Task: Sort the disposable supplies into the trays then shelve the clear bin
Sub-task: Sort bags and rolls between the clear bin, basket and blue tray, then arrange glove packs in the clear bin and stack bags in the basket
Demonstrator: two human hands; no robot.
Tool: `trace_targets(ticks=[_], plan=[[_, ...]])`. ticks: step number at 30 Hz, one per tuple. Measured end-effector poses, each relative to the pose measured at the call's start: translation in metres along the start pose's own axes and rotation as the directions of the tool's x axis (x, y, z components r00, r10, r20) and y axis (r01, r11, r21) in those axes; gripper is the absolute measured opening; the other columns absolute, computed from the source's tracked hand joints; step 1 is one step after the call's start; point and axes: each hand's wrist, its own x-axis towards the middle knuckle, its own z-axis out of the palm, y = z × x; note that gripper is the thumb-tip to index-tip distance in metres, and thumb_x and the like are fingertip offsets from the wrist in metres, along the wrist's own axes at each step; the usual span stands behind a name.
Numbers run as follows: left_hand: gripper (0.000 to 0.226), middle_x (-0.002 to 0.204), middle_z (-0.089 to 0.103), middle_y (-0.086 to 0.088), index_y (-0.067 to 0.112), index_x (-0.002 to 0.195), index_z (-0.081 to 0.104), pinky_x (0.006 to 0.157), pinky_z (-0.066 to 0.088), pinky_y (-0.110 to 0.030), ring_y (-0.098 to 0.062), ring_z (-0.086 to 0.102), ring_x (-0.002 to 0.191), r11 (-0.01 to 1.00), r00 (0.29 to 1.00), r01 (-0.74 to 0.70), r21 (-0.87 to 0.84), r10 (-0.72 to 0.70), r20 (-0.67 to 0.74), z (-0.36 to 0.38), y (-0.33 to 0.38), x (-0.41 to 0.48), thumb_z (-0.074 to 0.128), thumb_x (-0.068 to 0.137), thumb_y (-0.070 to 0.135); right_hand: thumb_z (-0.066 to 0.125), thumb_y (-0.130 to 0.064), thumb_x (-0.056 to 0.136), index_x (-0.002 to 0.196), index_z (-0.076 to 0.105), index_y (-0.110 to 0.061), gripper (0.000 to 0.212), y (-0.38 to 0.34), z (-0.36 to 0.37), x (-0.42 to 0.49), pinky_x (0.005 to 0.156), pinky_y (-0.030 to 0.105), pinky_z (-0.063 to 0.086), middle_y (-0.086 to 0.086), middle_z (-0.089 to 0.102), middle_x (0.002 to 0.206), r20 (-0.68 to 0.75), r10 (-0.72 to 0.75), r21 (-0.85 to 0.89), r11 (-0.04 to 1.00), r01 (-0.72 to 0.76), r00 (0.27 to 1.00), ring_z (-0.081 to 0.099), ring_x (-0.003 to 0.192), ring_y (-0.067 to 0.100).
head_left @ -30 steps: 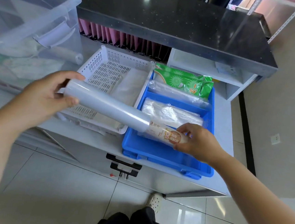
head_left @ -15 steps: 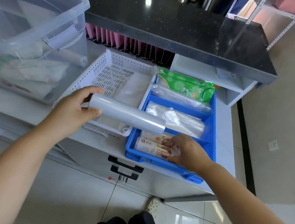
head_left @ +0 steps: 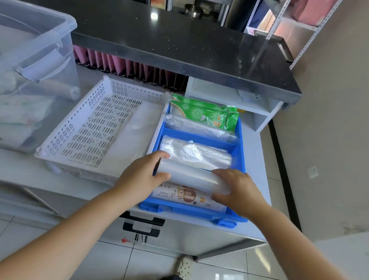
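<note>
A clear plastic roll (head_left: 189, 176) lies across the near compartment of the blue tray (head_left: 240, 153), held at both ends. My left hand (head_left: 141, 176) grips its left end and my right hand (head_left: 237, 191) grips its right end. Under it in the same compartment lies a labelled roll (head_left: 185, 197). The middle compartment holds a pack of clear bags (head_left: 194, 152); the far one holds a green pack (head_left: 205, 115) and more clear bags. The white perforated tray (head_left: 83, 135) stands to the left with a clear flat pack along its right side. The clear bin (head_left: 31, 43) stands far left.
The bin holds a roll (head_left: 58, 88) and soft white packs. A black counter (head_left: 165, 37) overhangs the white table (head_left: 9, 164) behind the trays, with pink folders (head_left: 118, 65) under it. Black drawer handles (head_left: 141, 224) sit below the table edge. Metal shelving (head_left: 301, 20) stands at the back right.
The clear roll has moved right and down, from over the white tray into the blue tray's near compartment. My right hand left the labelled roll and took the clear roll's right end.
</note>
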Motion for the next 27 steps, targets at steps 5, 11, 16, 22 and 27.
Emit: trace_targets(ticks=[5, 11, 16, 22, 27], plan=[[0.049, 0.124, 0.053, 0.004, 0.026, 0.125, 0.053, 0.101, 0.029, -0.034, -0.019, 0.035, 0.123, 0.929, 0.989, -0.114, 0.351, 0.138, -0.046, 0.008, -0.014, 0.0, 0.065, 0.08, 0.042, 0.076, -0.038, 0.071, 0.127, 0.054, -0.022, 0.062, -0.001, 0.013, -0.002, 0.094, 0.035, 0.039, 0.001, 0.057, 0.119, -0.024, -0.028, -0.066, 0.997, 0.026, 0.999, 0.05, 0.109, 0.024], [0.055, 0.129, 0.054, 0.002, 0.019, 0.132, 0.049, 0.103, 0.029, -0.037, -0.021, 0.037, 0.125, 0.861, 0.967, -0.218, 0.46, 0.254, -0.017, -0.007, -0.018, -0.004, 0.063, 0.082, 0.038, 0.073, -0.043, 0.075, 0.133, 0.047, -0.024, 0.066, -0.018, 0.012, 0.001, 0.098, 0.034, 0.035, 0.0, 0.054, 0.124, -0.037, -0.029, -0.116, 0.993, 0.024, 0.999, 0.045, 0.113, 0.021], [0.041, 0.115, 0.065, 0.002, 0.018, 0.118, 0.062, 0.098, 0.033, -0.04, -0.023, 0.047, 0.116, 0.826, 0.936, -0.243, 0.509, 0.338, -0.102, -0.064, -0.025, -0.029, 0.068, 0.078, 0.027, 0.067, -0.033, 0.082, 0.126, 0.056, -0.021, 0.047, -0.078, -0.003, 0.021, 0.093, 0.036, 0.042, 0.001, 0.062, 0.12, -0.141, -0.134, -0.104, 0.987, 0.12, 0.981, 0.052, 0.112, 0.023], [0.021, 0.089, 0.072, -0.001, 0.011, 0.089, 0.074, 0.09, 0.032, -0.037, -0.029, 0.061, 0.097, 0.746, 0.874, -0.178, 0.642, 0.42, -0.245, -0.163, -0.027, -0.057, 0.074, 0.068, 0.017, 0.06, -0.024, 0.085, 0.106, 0.069, -0.023, 0.023, -0.194, -0.018, 0.065, 0.071, 0.031, 0.045, 0.001, 0.071, 0.096, -0.234, -0.302, -0.136, 0.951, 0.277, 0.924, 0.062, 0.092, 0.025], [0.018, 0.084, 0.072, 0.0, 0.013, 0.086, 0.075, 0.09, 0.04, -0.039, -0.028, 0.063, 0.094, 0.695, 0.813, -0.099, 0.712, 0.469, -0.344, -0.237, -0.035, -0.073, 0.074, 0.069, 0.02, 0.062, -0.021, 0.083, 0.099, 0.071, -0.021, 0.019, -0.276, -0.038, 0.103, 0.065, 0.032, 0.048, 0.002, 0.073, 0.09, -0.315, -0.488, -0.209, 0.872, 0.442, 0.814, 0.065, 0.087, 0.027]])
